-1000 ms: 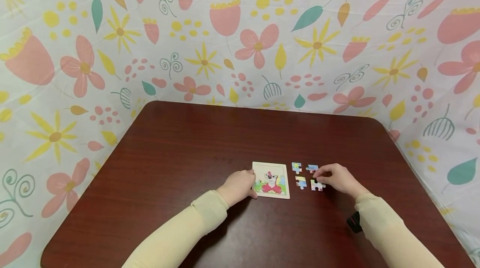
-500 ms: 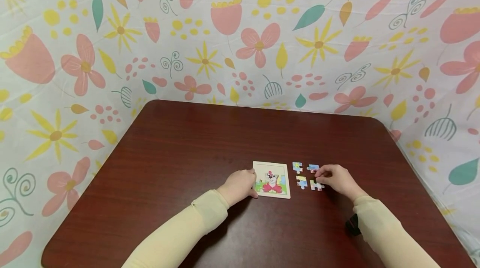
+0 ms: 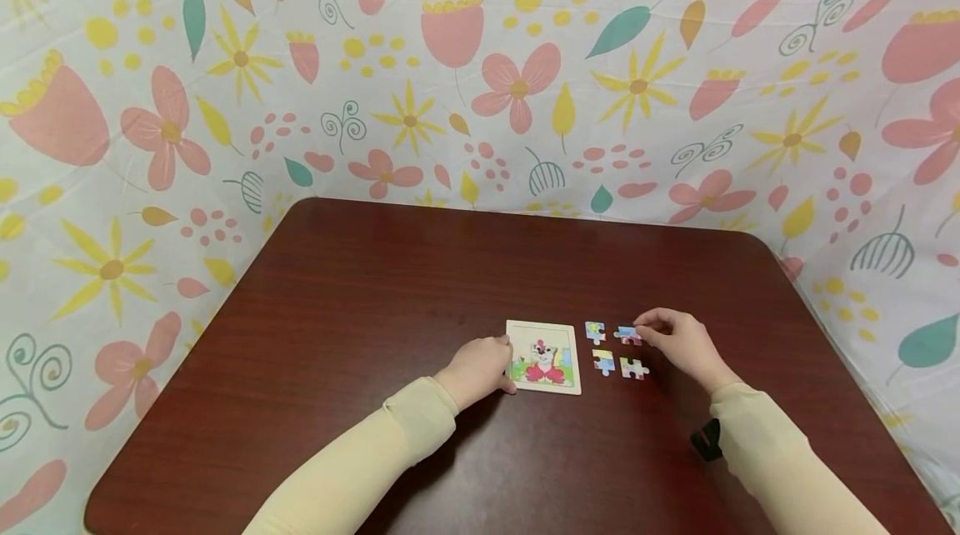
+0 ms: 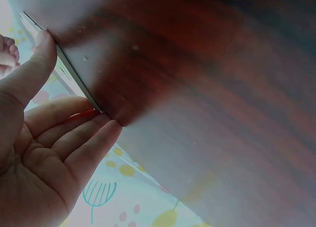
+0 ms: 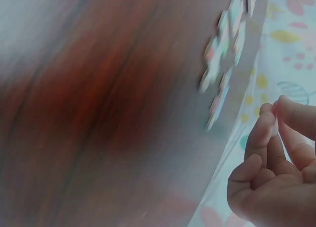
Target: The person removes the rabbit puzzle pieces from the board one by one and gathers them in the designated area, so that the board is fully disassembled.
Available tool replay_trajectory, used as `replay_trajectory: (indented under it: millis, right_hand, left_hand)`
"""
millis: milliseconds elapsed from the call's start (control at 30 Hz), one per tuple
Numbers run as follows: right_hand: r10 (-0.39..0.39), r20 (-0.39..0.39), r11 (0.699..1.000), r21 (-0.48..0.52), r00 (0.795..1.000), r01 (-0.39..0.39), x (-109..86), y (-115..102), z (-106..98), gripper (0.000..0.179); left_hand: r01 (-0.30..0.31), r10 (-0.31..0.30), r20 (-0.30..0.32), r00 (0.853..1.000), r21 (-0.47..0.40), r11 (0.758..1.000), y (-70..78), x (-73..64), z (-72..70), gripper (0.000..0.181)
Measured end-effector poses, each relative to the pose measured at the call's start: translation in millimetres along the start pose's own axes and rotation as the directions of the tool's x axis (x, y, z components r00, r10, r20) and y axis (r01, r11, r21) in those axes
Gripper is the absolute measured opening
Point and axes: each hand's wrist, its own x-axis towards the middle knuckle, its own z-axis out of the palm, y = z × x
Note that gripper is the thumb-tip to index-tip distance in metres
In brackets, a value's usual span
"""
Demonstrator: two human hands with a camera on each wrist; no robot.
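My left hand [image 3: 476, 368] grips the left edge of a square picture puzzle board [image 3: 511, 322], thumb on the near side and fingers toward the far corner. The board shows a cartoon animal, with its upper part bare. In the left wrist view, the thumb and fingertips of the left hand [image 4: 54, 158] touch the board [image 4: 76, 79] edge. My right hand [image 3: 684, 345] hovers beside the upper right puzzle piece [image 3: 628, 336], fingers loosely bent. In the right wrist view, thumb and index tips of the right hand [image 5: 276, 163] come close together, with no piece visible between them.
Other loose puzzle pieces lie right of the board: one upper left [image 3: 595, 332], one lower left [image 3: 603, 362] and one lower right [image 3: 634, 368]. They rest on a dark wooden table [image 3: 375, 285]. A floral cloth [image 3: 300, 60] hangs behind it.
My right hand has left the lower right puzzle piece and moved away from me to the upper right piece. The lower right piece has shifted slightly. The left hand stays on the board.
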Motion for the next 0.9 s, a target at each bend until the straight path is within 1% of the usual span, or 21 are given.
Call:
replay_trajectory:
  millis: [67, 200, 333, 467, 567, 700, 800, 900]
  right_hand:
    - [-0.014, 0.001, 1.000, 0.011, 1.000, 0.014, 1.7, -7.4, 4.9, 0.019]
    - [-0.052, 0.031, 0.998, 0.037, 0.998, 0.050, 5.0, -26.8, 21.1, 0.017]
    - [-0.068, 0.075, 0.996, 0.062, 0.995, 0.063, 8.2, -46.7, 39.4, 0.016]
    - [-0.089, 0.121, 0.995, 0.066, 0.989, 0.081, 12.9, -63.3, 52.8, 0.015]
    - [-0.110, 0.148, 0.993, 0.058, 0.983, 0.103, 17.1, -72.3, 59.5, 0.015]
    - [-0.120, 0.188, 0.992, 0.048, 0.975, 0.112, 21.2, -80.2, 66.9, 0.018]
    - [-0.125, 0.241, 0.992, 0.052, 0.962, 0.116, 21.9, -84.0, 72.2, 0.024]
    - [-0.113, 0.282, 0.993, 0.057, 0.953, 0.101, 21.5, -86.8, 76.7, 0.028]
  left_hand:
    - [0.002, -0.002, 0.001, 1.000, -0.002, 1.000, 0.0, 0.0, -0.3, 0.036]
    - [0.005, -0.005, 0.008, 1.000, -0.004, 1.000, 0.0, -0.1, -1.0, 0.037]
    - [0.002, -0.002, 0.003, 1.000, -0.005, 1.000, 0.1, -0.1, -1.0, 0.036]
    - [-0.004, 0.004, -0.009, 1.000, -0.006, 1.000, 0.6, -0.7, -2.0, 0.035]
    - [-0.008, 0.008, -0.015, 1.000, -0.004, 1.000, 0.9, -1.0, -2.4, 0.035]
    - [-0.007, 0.007, -0.014, 1.000, -0.006, 1.000, 0.7, -0.6, -1.9, 0.036]
    - [-0.004, 0.004, -0.008, 1.000, -0.007, 1.000, 0.5, -0.3, -2.1, 0.036]
    - [-0.003, 0.003, -0.006, 1.000, -0.008, 1.000, 0.1, -0.4, -2.5, 0.036]
